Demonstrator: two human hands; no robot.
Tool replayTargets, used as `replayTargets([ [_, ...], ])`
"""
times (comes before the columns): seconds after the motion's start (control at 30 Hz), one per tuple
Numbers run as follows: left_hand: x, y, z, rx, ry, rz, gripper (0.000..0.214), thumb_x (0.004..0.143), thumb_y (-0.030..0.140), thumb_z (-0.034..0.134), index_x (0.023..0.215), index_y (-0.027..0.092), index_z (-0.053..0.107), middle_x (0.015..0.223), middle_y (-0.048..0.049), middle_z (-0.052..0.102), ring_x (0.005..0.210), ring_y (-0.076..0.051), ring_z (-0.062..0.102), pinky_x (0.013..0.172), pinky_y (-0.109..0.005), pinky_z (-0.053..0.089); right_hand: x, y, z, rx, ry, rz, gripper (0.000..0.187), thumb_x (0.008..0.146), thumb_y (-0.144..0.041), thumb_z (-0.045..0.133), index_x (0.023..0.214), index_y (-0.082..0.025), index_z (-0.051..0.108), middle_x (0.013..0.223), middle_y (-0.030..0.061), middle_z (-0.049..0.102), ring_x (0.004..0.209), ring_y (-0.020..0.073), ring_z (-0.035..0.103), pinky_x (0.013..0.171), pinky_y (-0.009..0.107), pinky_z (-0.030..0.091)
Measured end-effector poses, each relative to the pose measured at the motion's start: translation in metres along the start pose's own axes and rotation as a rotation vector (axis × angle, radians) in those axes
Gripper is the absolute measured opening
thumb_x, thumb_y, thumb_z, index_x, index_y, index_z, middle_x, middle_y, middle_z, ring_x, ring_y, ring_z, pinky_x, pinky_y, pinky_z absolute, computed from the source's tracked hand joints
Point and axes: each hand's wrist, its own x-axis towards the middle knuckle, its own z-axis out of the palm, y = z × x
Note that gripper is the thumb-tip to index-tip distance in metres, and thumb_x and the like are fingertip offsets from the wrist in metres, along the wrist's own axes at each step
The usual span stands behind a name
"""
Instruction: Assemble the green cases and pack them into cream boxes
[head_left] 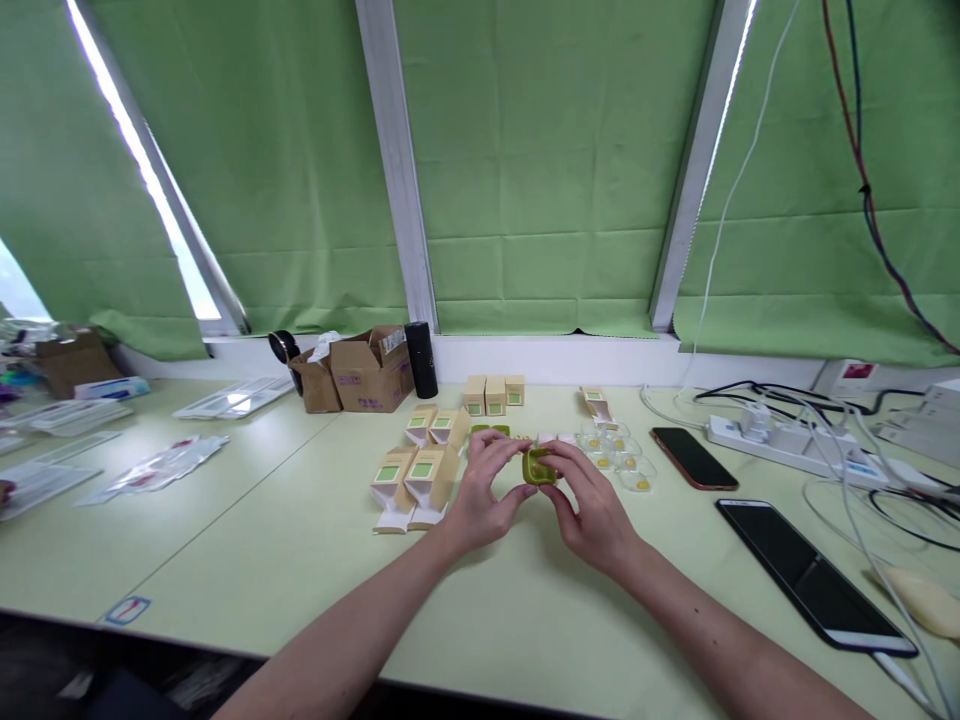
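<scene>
Both my hands meet over the middle of the pale green table (247,560). Between them is a small green case (538,467). My left hand (486,490) pinches its left side with curled fingers. My right hand (592,505) grips its right side, fingers bent over the top. Several open tan cartons with green labels (416,480) lie just left of my left hand. Clear plastic trays with yellow pieces (622,455) lie right of the case. Three closed tan boxes (493,393) stand farther back.
Two brown cardboard boxes (360,375) and a black cylinder (421,358) stand at the back. Two phones (694,458) (814,575) lie to the right, beside a power strip (787,440) with cables. Clear packets and trays (161,465) lie on the left.
</scene>
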Motion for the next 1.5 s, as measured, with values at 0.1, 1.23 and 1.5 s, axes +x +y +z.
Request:
replayTargets([
  [0.1, 0.0, 0.002, -0.002, -0.015, -0.012, -0.015, 0.047, 0.096, 0.023, 0.067, 0.142, 0.025, 0.057, 0.125, -0.0134, 0.068, 0.123, -0.032, 0.048, 0.102, -0.053, 0.05, 0.0, -0.001, 0.001, 0.129, 0.053, 0.147, 0.023, 0.104, -0.023, 0.054, 0.126, -0.024, 0.061, 0.133, 0.0157, 0.068, 0.125, 0.0291, 0.067, 0.088, 0.041, 0.066],
  [1.23, 0.005, -0.015, 0.01, -0.262, 0.179, -0.438, 0.043, 0.081, 0.022, 0.083, 0.122, 0.022, 0.069, 0.123, -0.0096, 0.069, 0.111, -0.024, 0.066, 0.098, -0.042, 0.055, 0.003, 0.018, -0.006, -0.062, 0.01, 0.47, 0.015, 0.1, -0.034, 0.057, 0.098, -0.023, 0.068, 0.09, 0.0046, 0.075, 0.074, 0.0222, 0.067, 0.065, 0.034, 0.05],
  [1.5, 0.008, -0.012, 0.008, -0.671, 0.148, -0.589, 0.053, 0.079, 0.025, 0.085, 0.126, 0.018, 0.062, 0.12, -0.0119, 0.071, 0.109, -0.023, 0.07, 0.099, -0.041, 0.058, -0.008, 0.039, 0.009, -0.492, -0.17, 0.139, 0.032, 0.087, -0.014, 0.073, 0.117, -0.024, 0.068, 0.114, 0.0128, 0.07, 0.101, 0.0323, 0.062, 0.074, 0.042, 0.053],
])
